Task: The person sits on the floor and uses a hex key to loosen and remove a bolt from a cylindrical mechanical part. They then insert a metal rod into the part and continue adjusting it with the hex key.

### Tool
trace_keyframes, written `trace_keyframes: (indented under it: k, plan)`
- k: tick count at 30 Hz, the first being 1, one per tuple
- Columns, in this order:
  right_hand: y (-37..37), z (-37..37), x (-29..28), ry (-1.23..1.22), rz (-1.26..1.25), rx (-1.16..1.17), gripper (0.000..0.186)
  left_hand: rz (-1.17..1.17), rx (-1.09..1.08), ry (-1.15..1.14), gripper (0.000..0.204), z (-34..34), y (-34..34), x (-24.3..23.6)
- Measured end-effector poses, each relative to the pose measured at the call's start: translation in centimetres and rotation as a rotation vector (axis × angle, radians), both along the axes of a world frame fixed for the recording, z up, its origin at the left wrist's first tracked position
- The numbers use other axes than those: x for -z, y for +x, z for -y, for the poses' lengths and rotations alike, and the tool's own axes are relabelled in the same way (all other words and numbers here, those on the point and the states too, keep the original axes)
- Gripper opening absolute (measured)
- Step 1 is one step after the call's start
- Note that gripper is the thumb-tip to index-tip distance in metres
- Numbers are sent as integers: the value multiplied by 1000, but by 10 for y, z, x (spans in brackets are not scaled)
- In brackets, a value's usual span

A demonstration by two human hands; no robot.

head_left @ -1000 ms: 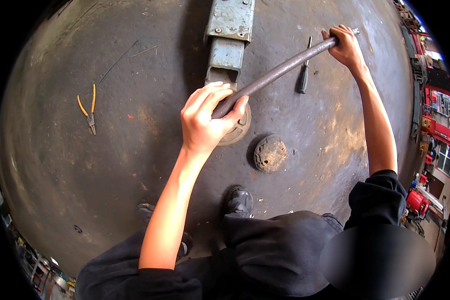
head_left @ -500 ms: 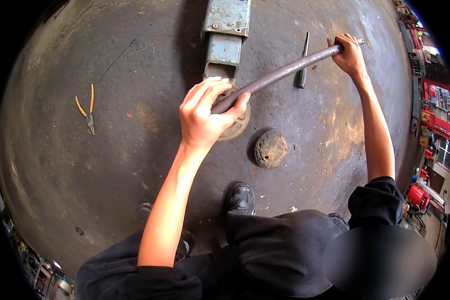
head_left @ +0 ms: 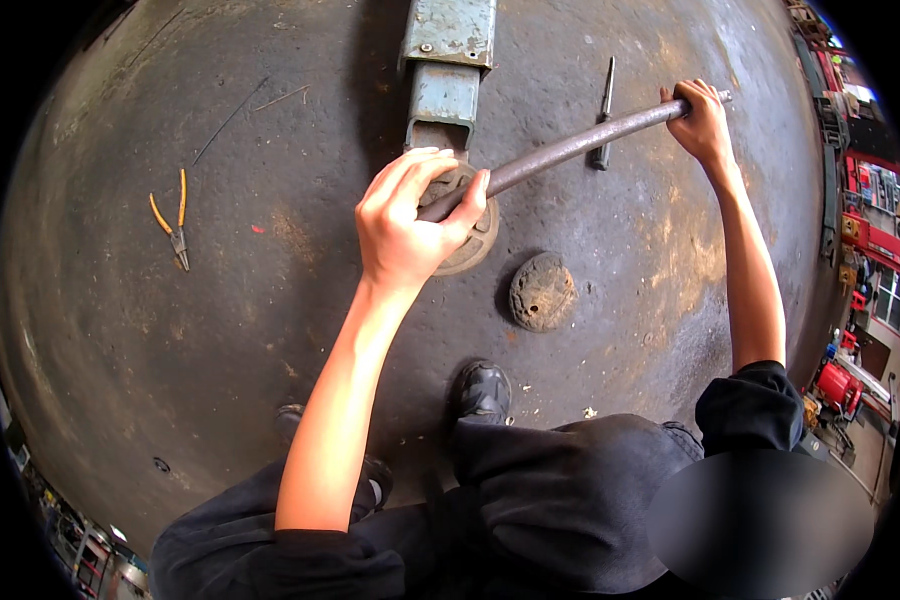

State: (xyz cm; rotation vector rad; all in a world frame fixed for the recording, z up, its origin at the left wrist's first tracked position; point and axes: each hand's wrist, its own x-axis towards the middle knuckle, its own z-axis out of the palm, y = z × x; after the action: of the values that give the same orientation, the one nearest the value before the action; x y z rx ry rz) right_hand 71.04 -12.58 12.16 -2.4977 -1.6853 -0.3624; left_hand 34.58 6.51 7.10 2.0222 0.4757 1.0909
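A long dark metal bar [head_left: 580, 143] slants from the middle of the view up to the right. Its far right end is wrapped in the closed fingers of my right hand [head_left: 702, 125]. Near the lower end, my left hand [head_left: 402, 220] holds the bar between thumb and fingers. Under that end is a round metal disc [head_left: 478, 235] with a spoked or slotted face, partly covered by my left hand. Just beyond the fingertips, a grey-blue square steel beam [head_left: 444, 97] ends in an open mouth. Whether the bar's tip touches the disc is hidden.
A dirt-caked round cap [head_left: 543, 292] lies on the dark floor near my shoe [head_left: 484, 390]. Yellow-handled pliers [head_left: 177, 235] lie at left, a black-handled screwdriver [head_left: 604, 130] beyond the bar. Red equipment [head_left: 838, 390] stands along the right edge.
The bar's right end has dipped slightly along with my right hand. My left hand has barely shifted and still holds the lower end.
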Motion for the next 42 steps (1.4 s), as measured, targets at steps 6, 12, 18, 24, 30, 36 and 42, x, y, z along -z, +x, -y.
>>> trace_keyframes:
  k: [6, 12, 18, 24, 30, 36, 42]
  plan:
    - [8, 2, 1, -3, -4, -44, 31, -4, -2, 8, 19, 0, 1, 2]
    - [4, 8, 7, 50, -6, -71, 31, 9, -27, 2, 18, -1, 2, 5]
    - [0, 19, 5, -11, -16, 16, 30, -6, 9, -1, 15, 1, 1, 1]
    - [-12, 30, 6, -9, -54, 53, 27, -10, 17, 2, 13, -3, 0, 0]
    - [-12, 36, 6, -10, -16, 43, 25, -8, 4, 21, 12, 1, 0, 1]
    - [-4, 28, 1, -28, -11, 18, 24, -20, 6, -9, 11, 2, 2, 1]
    - [45, -8, -33, -88, 31, -193, 14, -56, 34, -22, 14, 4, -1, 0]
